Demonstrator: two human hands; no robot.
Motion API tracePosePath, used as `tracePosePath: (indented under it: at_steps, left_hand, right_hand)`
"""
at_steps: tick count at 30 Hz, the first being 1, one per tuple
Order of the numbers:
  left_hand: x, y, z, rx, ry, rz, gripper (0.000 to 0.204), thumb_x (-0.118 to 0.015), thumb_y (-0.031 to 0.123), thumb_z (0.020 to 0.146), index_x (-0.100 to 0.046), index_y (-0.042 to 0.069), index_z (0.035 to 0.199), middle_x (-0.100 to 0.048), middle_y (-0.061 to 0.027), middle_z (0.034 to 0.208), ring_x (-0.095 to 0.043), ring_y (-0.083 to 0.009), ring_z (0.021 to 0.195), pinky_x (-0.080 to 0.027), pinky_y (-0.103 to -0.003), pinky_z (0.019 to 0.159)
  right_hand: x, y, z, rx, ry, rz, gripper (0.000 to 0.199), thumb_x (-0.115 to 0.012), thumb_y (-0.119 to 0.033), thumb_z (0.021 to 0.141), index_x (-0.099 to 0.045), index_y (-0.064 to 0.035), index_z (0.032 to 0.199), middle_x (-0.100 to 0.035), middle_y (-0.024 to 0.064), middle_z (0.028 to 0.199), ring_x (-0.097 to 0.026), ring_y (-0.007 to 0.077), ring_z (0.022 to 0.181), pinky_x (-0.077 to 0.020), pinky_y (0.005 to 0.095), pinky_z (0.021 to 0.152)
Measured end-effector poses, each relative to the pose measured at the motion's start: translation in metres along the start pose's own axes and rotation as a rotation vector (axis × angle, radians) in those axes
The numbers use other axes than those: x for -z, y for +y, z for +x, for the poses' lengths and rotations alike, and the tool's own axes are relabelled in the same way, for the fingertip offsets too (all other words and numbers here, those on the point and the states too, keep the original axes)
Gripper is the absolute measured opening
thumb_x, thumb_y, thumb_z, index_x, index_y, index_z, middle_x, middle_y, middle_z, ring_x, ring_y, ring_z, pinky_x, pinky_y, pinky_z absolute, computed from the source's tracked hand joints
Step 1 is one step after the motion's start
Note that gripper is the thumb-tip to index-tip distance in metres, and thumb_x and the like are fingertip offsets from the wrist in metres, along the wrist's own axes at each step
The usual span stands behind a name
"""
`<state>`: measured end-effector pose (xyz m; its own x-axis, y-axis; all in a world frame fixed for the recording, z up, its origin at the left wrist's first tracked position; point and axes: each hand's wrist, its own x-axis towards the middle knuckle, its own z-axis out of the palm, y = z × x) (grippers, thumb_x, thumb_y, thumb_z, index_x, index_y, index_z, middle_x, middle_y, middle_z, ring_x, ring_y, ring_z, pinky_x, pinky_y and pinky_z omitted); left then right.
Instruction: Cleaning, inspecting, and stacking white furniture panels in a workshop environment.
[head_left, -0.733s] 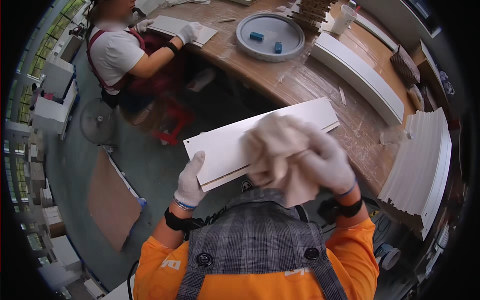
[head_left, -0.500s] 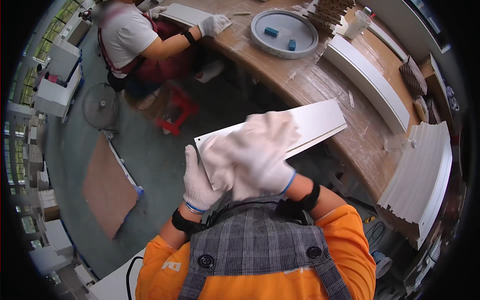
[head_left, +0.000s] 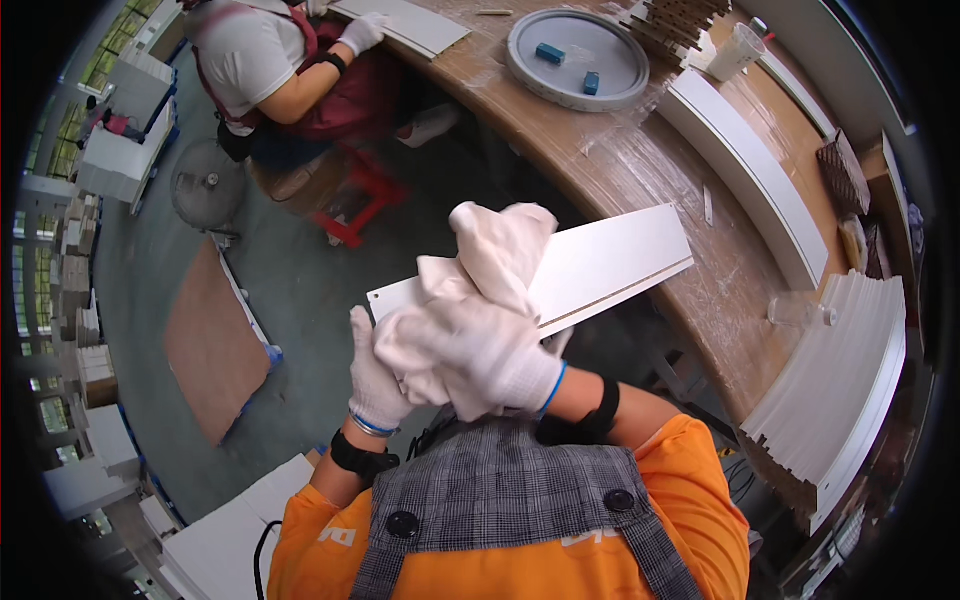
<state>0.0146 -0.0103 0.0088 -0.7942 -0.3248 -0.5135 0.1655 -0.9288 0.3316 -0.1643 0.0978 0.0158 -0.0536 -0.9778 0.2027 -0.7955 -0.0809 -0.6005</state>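
Note:
A long white panel (head_left: pixel 615 250) slants across in front of me, its far right end over the table edge. My left hand (head_left: pixel 378 378), in a white knit glove, grips the panel's near left end; its thumb stands up beside the edge and the fingers are partly hidden. My right hand (head_left: pixel 500 360), gloved too and slightly blurred, is closed on a pale pinkish cloth (head_left: pixel 503 250). The bunched cloth lies over the panel's left part and hides its surface there. A narrow groove runs along the panel's near long edge.
The film-covered table (head_left: pixel 600 170) carries a grey round tray (head_left: pixel 520 75) with two blue blocks, a white board (head_left: pixel 745 170) and a plastic cup (head_left: pixel 735 52). Stacked white strips (head_left: pixel 830 370) stand at right. A co-worker (head_left: pixel 265 70) sits far left by a red stool (head_left: pixel 365 200).
My right hand and the cloth have moved left along the panel, toward its near end. The co-worker's gloved hand has drawn back along another white panel.

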Motion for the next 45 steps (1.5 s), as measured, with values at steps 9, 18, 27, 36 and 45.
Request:
tracePosePath:
  at_steps: [9,18,27,36,45]
  left_hand:
    - [0.005,-0.020,-0.004,-0.122,0.020,-0.027,0.058,-0.051,0.043,0.103,-0.042,0.004,0.145,-0.054,-0.0177,0.141,-0.056,-0.0373,0.127,-0.047,-0.057,0.105]
    - [0.007,-0.019,-0.003,-0.148,0.088,0.018,0.051,-0.055,0.033,0.102,-0.044,0.004,0.143,-0.058,-0.0168,0.134,-0.061,-0.0351,0.121,-0.053,-0.055,0.100]
    - [0.002,-0.020,-0.004,-0.158,0.087,0.030,0.051,-0.055,0.033,0.102,-0.046,-0.001,0.139,-0.059,-0.0200,0.134,-0.060,-0.0364,0.122,-0.050,-0.056,0.103]
    - [0.006,-0.026,-0.007,-0.177,0.141,0.068,0.049,-0.053,0.031,0.103,-0.044,0.003,0.142,-0.059,-0.0170,0.133,-0.061,-0.0342,0.121,-0.052,-0.054,0.102]
    - [0.008,-0.025,-0.004,-0.171,0.156,0.041,0.048,-0.053,0.030,0.103,-0.045,0.003,0.141,-0.059,-0.0168,0.133,-0.061,-0.0343,0.120,-0.052,-0.054,0.101]
  right_hand:
    - [0.080,0.299,-0.195,-1.259,0.071,-0.657,0.035,-0.051,-0.027,0.095,-0.066,-0.0155,0.125,-0.063,0.0191,0.132,-0.067,0.0352,0.109,-0.0520,0.0447,0.096]
    - [0.192,0.232,-0.266,-0.783,0.909,0.925,0.034,-0.053,-0.010,0.097,-0.056,-0.0001,0.130,-0.066,0.0052,0.113,-0.065,0.0203,0.094,-0.0532,0.0287,0.089]
    - [0.063,0.108,-0.071,-0.638,-0.167,-0.462,0.075,-0.085,-0.029,0.063,-0.055,-0.0115,0.130,-0.059,0.0167,0.126,-0.058,0.0327,0.120,-0.0474,0.0434,0.100]
    - [0.060,0.143,-0.107,-0.805,0.441,-0.201,0.052,-0.074,-0.035,0.077,-0.062,-0.0087,0.120,-0.061,0.0166,0.122,-0.057,0.0385,0.113,-0.0493,0.0442,0.096]
    - [0.061,0.153,-0.117,-0.717,0.275,-0.379,0.048,-0.069,-0.040,0.081,-0.062,-0.0163,0.122,-0.060,0.0068,0.129,-0.057,0.0288,0.117,-0.0493,0.0431,0.098]
